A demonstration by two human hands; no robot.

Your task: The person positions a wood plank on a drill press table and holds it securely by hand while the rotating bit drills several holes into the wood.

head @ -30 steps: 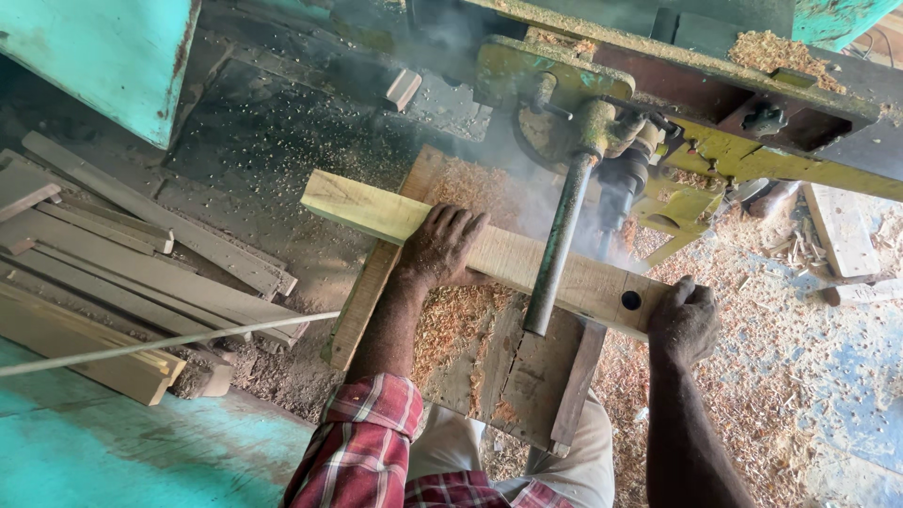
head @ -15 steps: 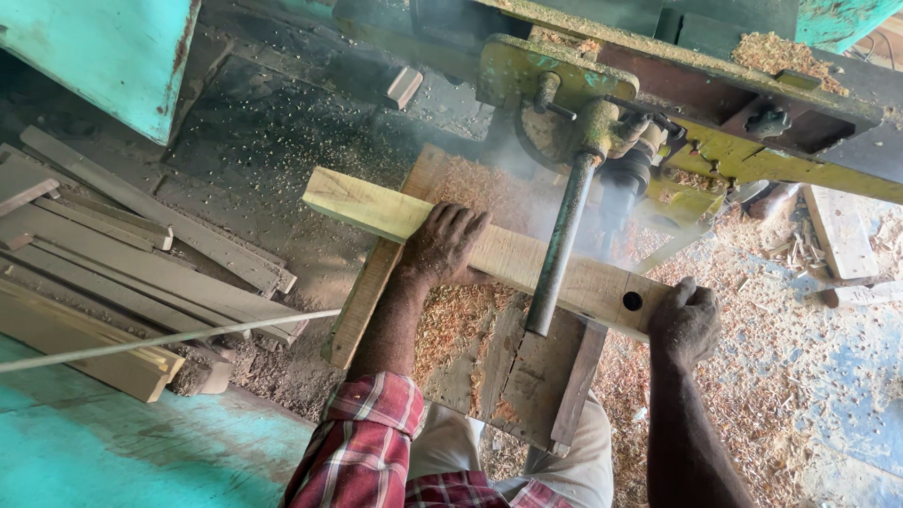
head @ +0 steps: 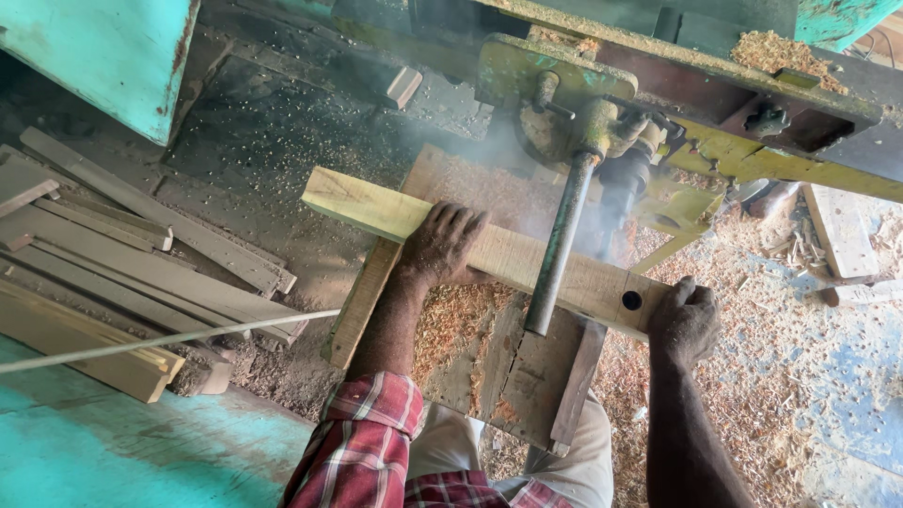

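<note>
A pale wooden board (head: 376, 209) lies across a worn wooden work platform (head: 527, 376) under a yellow-green drilling machine (head: 602, 122). My left hand (head: 442, 243) presses flat on the board's middle. My right hand (head: 682, 320) grips the board's right end, beside a round drilled hole (head: 631, 300). A grey steel lever bar (head: 557, 249) slants down over the board between my hands. Dust or smoke hangs around the drill head (head: 621, 183) behind the board.
Stacked wooden battens (head: 132, 254) lie on the floor at the left, with a thin pale rod (head: 169, 339) across them. Sawdust and shavings (head: 771, 376) cover the floor at the right. A turquoise machine body (head: 103, 56) stands at top left.
The board and both hands keep almost the same place. The haze of dust around the drill head has shifted and thinned slightly.
</note>
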